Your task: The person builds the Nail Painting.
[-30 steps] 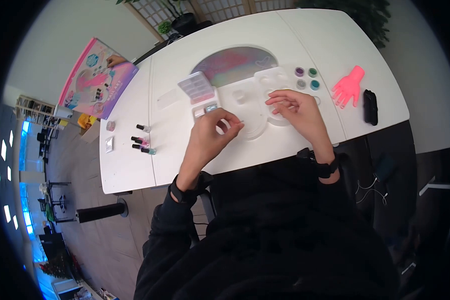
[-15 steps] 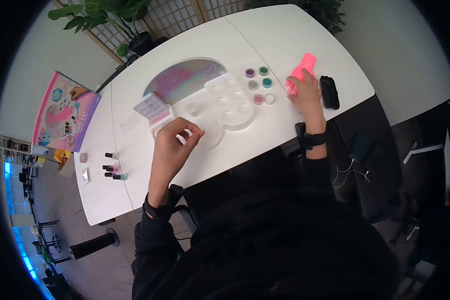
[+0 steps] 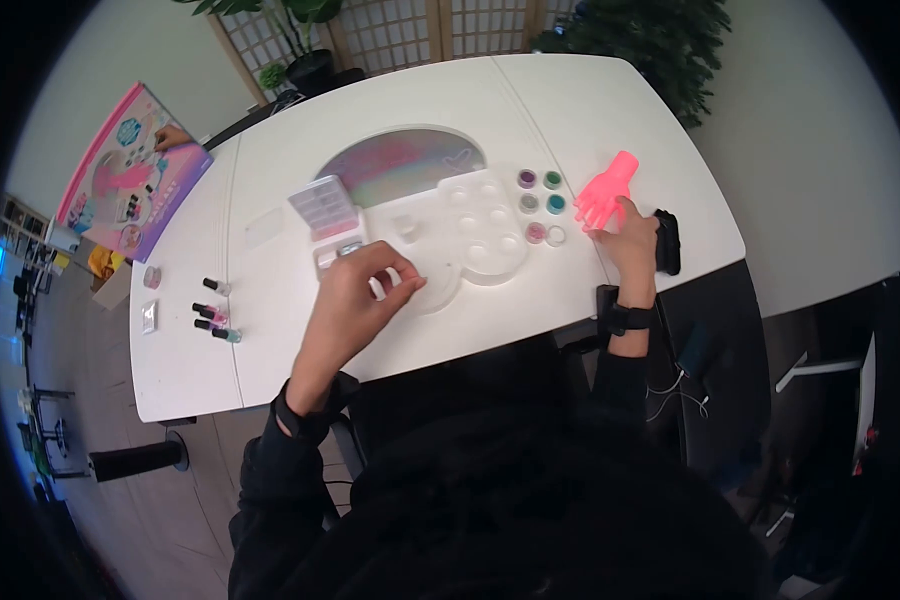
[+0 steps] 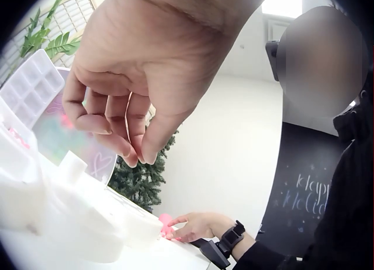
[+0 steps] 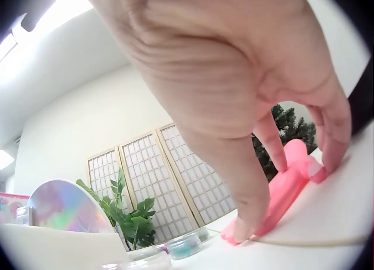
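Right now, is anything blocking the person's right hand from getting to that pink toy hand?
Nothing visible: the right hand has its thumb and fingers at the pink toy hand, touching it. The black case lies beside them, not between.

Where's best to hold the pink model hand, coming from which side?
I'd try the wrist stub of the pink model hand, bringing the right grip down from above onto its two sides. It lies flat, its stub one narrow piece pointing away from the person, while the fingers splay. Jars stand to its left in the head view, so not from there.
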Motion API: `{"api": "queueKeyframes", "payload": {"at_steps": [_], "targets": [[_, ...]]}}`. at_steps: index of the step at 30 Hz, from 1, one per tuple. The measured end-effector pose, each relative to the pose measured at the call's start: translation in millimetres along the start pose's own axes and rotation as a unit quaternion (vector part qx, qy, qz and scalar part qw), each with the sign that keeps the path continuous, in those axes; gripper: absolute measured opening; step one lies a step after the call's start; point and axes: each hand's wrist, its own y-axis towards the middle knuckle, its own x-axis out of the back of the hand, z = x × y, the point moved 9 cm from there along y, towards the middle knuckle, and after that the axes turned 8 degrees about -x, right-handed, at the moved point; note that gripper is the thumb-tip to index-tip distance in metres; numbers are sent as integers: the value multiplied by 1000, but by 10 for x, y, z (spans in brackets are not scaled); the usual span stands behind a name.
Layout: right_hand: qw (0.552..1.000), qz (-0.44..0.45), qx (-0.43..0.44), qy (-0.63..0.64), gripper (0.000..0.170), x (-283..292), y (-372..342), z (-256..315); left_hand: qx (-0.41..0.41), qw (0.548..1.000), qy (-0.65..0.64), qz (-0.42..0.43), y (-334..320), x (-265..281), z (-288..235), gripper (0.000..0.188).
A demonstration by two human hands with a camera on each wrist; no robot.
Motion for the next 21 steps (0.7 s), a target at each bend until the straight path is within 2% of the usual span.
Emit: {"api": "queueKeyframes", "payload": {"at_steps": [1,3,4,7,8,9,11,13,15,16,18,19,21], "targets": [[1000,10,-3,11,93,-39,23,-27,4,1000,8,-9,-18,28,14,11],[998,19,53,-5,83,-197,156,-94,9,1000,0,12,-47,-5,34,10],[999,19,32,-16,81,-131,143,-69,-8,1000,-8,3,-64,-2,39,11],[999,40,6,8,77,-10,311,-32,19,999,8,24,-93,63,19,10],[998,56,-2,30,87,-35,458,-43,23,1000,10,19,-96,120,32,10],[998,58,2,28,87,-77,573,7,17,1000,12,16,-94,150,28,11],[995,80,28,54,106,-186,777,80,10,1000,0,19,-114,128,8,11],[986,169,-7,8,120,-406,918,125,-5,1000,-10,-2,-123,173,7,13],[984,50,53,-163,122,-726,1221,-25,-18,999,-26,1,-127,159,-21,12],[984,39,47,-170,122,-532,1150,34,-12,1000,-24,-1,-144,174,-24,11],[977,205,-65,-2,109,-379,874,155,-21,999,-21,-16,-159,237,-34,9],[978,199,-62,-5,109,-382,925,87,-25,999,-25,-21,-175,261,-37,9],[959,264,-27,98,93,-546,1010,31,-28,999,-17,-34,-181,313,-39,8]]}}
